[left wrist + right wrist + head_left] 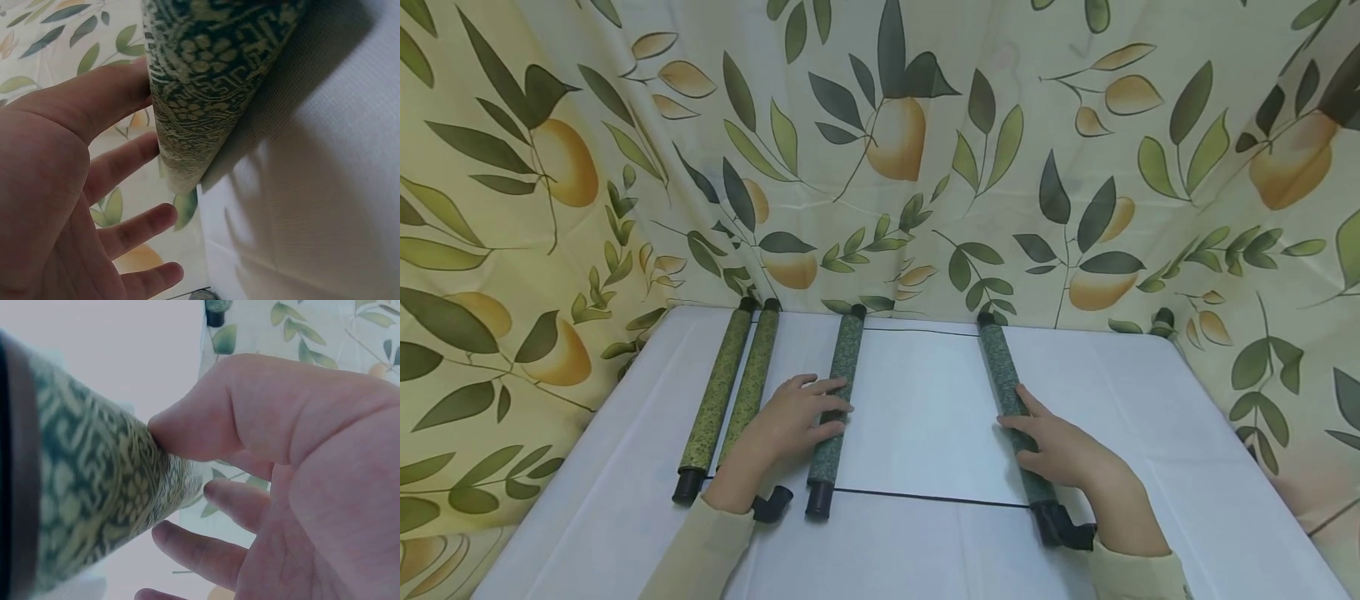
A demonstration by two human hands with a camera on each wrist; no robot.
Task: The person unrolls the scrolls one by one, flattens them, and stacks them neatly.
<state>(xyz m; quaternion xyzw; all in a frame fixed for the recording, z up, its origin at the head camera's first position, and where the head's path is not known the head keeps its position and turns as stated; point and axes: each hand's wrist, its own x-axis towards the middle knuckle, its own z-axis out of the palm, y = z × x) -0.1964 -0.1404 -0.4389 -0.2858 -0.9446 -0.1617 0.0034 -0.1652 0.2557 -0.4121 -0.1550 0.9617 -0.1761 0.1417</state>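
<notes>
A partly unrolled scroll lies on the white tabletop, with a green-patterned left roll (pixel 844 358), a matching right roll (pixel 996 354) and a white sheet (pixel 936 400) between them. My left hand (pixel 793 412) touches the left roll with spread, fairly straight fingers; the left wrist view has the thumb (pixel 109 97) against the brocade (pixel 206 69). On the right roll rest the relaxed fingers of my right hand (pixel 1067 450). Its thumb (pixel 194 425) meets the patterned surface (pixel 94 475) in the right wrist view, other fingers extended. A bent black end piece (pixel 1063 529) sits at that roll's near end.
To the left lie two yellow-green rolls (pixel 711 408), close together; my left forearm partly covers one. Another bent black piece (pixel 775 504) shows beside that wrist. A small dark rolled end (pixel 1162 322) stands at the back right corner. Fruit-patterned cloth (pixel 895 217) hangs behind the table.
</notes>
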